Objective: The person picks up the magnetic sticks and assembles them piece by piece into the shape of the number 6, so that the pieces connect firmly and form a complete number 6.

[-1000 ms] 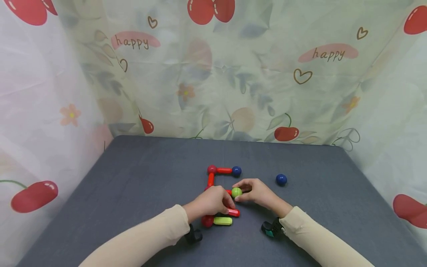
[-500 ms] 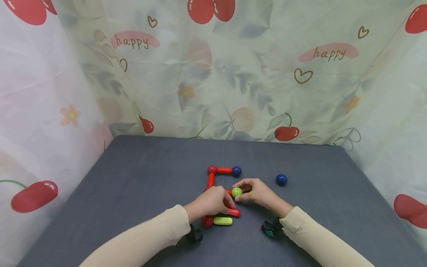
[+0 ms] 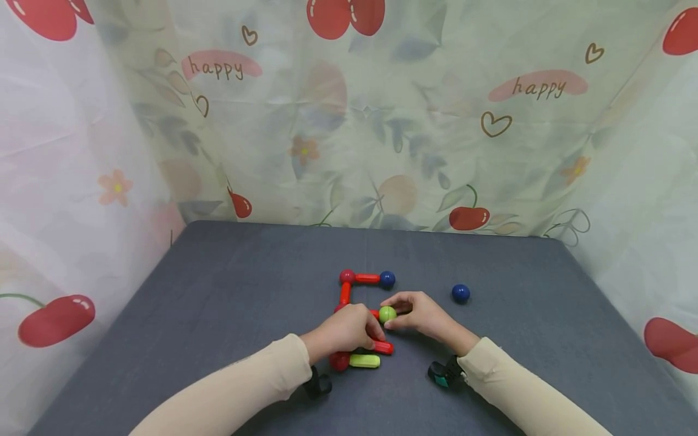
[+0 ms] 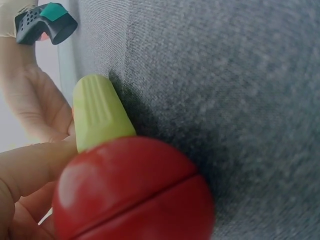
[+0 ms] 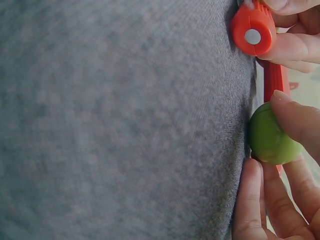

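Observation:
In the head view my left hand (image 3: 351, 327) pinches a red magnetic rod (image 3: 384, 347), whose free end points right. The right wrist view shows a silver disc on that end of the red rod (image 5: 253, 30). My right hand (image 3: 420, 316) holds a green ball (image 3: 387, 315) between thumb and fingers, at the end of another red rod (image 3: 374, 313). Below the left hand lie a large red ball (image 3: 339, 361) and a yellow-green rod (image 3: 365, 361), touching each other; both appear close up in the left wrist view. The left hand hides the middle of the assembly.
Behind the hands, a red ball (image 3: 346, 277) joins an upright red rod (image 3: 345, 293) and a sideways red rod (image 3: 367, 278) ending in a blue ball (image 3: 387, 279). A loose blue ball (image 3: 460, 293) lies right on the dark grey table (image 3: 262, 272). Patterned curtains (image 3: 349, 151) surround it.

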A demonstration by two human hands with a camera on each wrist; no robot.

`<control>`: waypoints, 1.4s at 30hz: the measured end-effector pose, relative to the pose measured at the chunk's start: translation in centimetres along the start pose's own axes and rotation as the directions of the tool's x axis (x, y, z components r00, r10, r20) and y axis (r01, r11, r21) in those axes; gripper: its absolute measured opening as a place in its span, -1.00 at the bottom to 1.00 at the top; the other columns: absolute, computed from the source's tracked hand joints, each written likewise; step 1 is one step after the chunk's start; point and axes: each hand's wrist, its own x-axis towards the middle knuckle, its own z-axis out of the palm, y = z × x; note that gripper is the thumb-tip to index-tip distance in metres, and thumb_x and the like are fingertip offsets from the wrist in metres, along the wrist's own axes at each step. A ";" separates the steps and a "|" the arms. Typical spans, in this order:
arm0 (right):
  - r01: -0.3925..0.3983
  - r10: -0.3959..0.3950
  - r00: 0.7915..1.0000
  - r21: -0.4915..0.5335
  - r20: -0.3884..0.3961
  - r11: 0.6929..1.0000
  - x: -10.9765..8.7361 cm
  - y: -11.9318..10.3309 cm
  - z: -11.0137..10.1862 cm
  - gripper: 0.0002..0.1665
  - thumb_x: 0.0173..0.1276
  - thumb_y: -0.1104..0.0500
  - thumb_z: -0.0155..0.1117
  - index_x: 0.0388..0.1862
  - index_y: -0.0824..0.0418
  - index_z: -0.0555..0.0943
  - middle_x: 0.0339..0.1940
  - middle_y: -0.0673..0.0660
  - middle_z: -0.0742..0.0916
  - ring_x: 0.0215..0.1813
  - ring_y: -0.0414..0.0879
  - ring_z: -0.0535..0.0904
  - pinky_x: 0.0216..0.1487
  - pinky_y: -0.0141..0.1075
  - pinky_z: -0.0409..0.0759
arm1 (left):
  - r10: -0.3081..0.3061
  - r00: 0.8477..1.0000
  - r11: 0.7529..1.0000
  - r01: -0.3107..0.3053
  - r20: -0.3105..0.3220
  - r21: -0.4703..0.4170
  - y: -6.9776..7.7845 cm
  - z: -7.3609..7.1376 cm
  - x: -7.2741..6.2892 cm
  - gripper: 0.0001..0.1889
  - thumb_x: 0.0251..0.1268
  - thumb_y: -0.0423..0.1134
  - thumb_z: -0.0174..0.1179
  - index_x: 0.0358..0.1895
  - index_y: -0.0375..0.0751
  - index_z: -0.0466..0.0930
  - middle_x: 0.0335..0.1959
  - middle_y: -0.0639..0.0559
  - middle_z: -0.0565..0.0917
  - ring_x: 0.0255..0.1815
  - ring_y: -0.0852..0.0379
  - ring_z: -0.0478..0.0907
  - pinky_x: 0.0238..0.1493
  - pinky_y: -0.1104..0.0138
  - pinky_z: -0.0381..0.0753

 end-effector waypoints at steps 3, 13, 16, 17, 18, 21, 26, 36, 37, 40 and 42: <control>-0.001 0.001 1.000 0.001 0.001 1.000 0.0 0.0 0.0 -0.56 0.15 0.20 0.48 0.03 0.23 0.65 -0.09 0.14 0.73 -0.09 -0.09 0.63 -0.10 -0.29 0.62 | 0.005 1.000 1.000 -0.005 0.002 -0.011 -0.1 -0.1 0.0 -0.82 0.10 -0.35 0.40 -0.23 -0.02 0.80 -0.39 0.20 0.71 -0.36 0.25 0.49 -0.32 0.43 0.56; -0.008 0.008 1.000 0.013 0.000 1.000 0.0 -0.1 0.0 -0.54 0.14 0.18 0.49 0.04 0.25 0.64 -0.10 0.14 0.74 -0.09 -0.10 0.63 -0.09 -0.28 0.63 | 0.020 0.997 0.956 -0.042 -0.078 -0.290 -1.1 -3.0 -0.5 -0.78 0.14 -0.33 0.37 -0.12 -0.10 0.75 -0.17 0.06 0.75 -0.19 0.19 0.62 -0.11 0.26 0.65; -0.027 0.027 1.000 0.009 -0.003 1.000 0.0 -0.2 0.0 -0.53 0.12 0.17 0.51 0.03 0.23 0.65 -0.10 0.12 0.74 -0.11 -0.12 0.62 -0.09 -0.29 0.63 | -0.041 0.983 0.918 -0.032 -0.176 -0.395 -1.9 -4.0 -0.7 -0.77 0.18 -0.33 0.34 -0.08 -0.11 0.73 -0.12 0.03 0.73 -0.15 0.14 0.61 -0.07 0.23 0.65; -0.033 0.033 0.999 0.006 -0.006 0.999 0.0 -0.2 0.0 -0.53 0.12 0.16 0.51 0.03 0.22 0.65 -0.10 0.11 0.74 -0.11 -0.12 0.61 -0.10 -0.30 0.62 | -0.073 0.974 0.901 -0.027 -0.213 -0.432 -2.3 -4.1 -0.7 -0.77 0.19 -0.34 0.33 -0.07 -0.11 0.72 -0.10 0.02 0.72 -0.14 0.12 0.60 -0.06 0.21 0.64; -0.037 0.037 0.999 0.001 -0.009 0.999 0.1 -0.2 0.0 -0.53 0.11 0.16 0.51 0.03 0.21 0.65 -0.11 0.11 0.73 -0.12 -0.12 0.61 -0.10 -0.31 0.62 | -0.112 0.963 0.881 -0.018 -0.245 -0.474 -2.6 -4.1 -0.7 -0.76 0.19 -0.35 0.33 -0.06 -0.12 0.72 -0.09 0.00 0.71 -0.13 0.10 0.60 -0.06 0.19 0.64; -0.045 0.044 0.999 -0.010 -0.014 0.999 0.1 -0.2 0.0 -0.53 0.10 0.16 0.52 0.02 0.20 0.66 -0.11 0.10 0.73 -0.13 -0.12 0.60 -0.12 -0.32 0.61 | -0.226 0.923 0.835 0.018 -0.312 -0.551 -3.7 -3.8 -0.5 -0.75 0.17 -0.35 0.34 -0.06 -0.12 0.71 -0.05 -0.05 0.68 -0.09 0.06 0.58 -0.06 0.15 0.63; -0.063 0.063 0.998 -0.007 -0.020 0.998 0.2 -0.2 0.1 -0.54 0.08 0.17 0.53 0.00 0.17 0.67 -0.12 0.08 0.73 -0.13 -0.13 0.60 -0.13 -0.32 0.61 | -0.318 0.910 0.804 0.110 -0.266 -0.584 -5.1 -2.9 -0.2 -0.75 0.13 -0.34 0.38 -0.09 -0.16 0.68 -0.07 -0.09 0.67 -0.12 0.06 0.58 -0.08 0.18 0.62; -0.047 0.047 0.999 -0.009 -0.018 0.999 -0.1 -0.6 0.2 -0.53 0.09 0.19 0.53 0.01 0.20 0.66 -0.10 0.10 0.73 -0.12 -0.12 0.59 -0.14 -0.31 0.61 | -0.305 0.944 0.757 0.159 -0.127 -0.634 -6.6 -2.8 0.2 -0.76 0.14 -0.33 0.38 -0.10 -0.18 0.68 -0.13 -0.07 0.68 -0.25 0.16 0.63 0.01 0.20 0.64; -0.047 0.047 0.999 -0.008 -0.017 0.999 -0.1 -0.5 0.2 -0.53 0.08 0.18 0.53 0.01 0.20 0.66 -0.11 0.10 0.73 -0.13 -0.12 0.59 -0.14 -0.31 0.61 | -0.305 0.944 0.756 0.162 -0.123 -0.634 -6.7 -2.8 0.2 -0.76 0.14 -0.33 0.38 -0.10 -0.18 0.68 -0.13 -0.07 0.68 -0.25 0.16 0.63 0.01 0.20 0.64; -0.058 0.058 0.998 -0.002 -0.018 0.998 0.0 -0.5 0.1 -0.54 0.08 0.18 0.53 0.00 0.19 0.66 -0.11 0.09 0.73 -0.13 -0.12 0.59 -0.13 -0.32 0.60 | -0.301 0.947 0.757 0.164 -0.115 -0.632 -6.6 -2.9 0.2 -0.76 0.14 -0.32 0.39 -0.10 -0.19 0.69 -0.17 -0.06 0.69 -0.27 0.16 0.63 0.00 0.20 0.65; -0.059 0.059 0.998 -0.002 -0.021 0.998 0.0 -0.5 0.2 -0.54 0.08 0.18 0.54 0.00 0.20 0.67 -0.11 0.09 0.73 -0.12 -0.12 0.60 -0.13 -0.31 0.61 | -0.293 0.949 0.759 0.159 -0.113 -0.632 -6.6 -2.9 0.2 -0.76 0.13 -0.33 0.39 -0.10 -0.20 0.69 -0.19 -0.06 0.70 -0.28 0.16 0.63 -0.01 0.19 0.66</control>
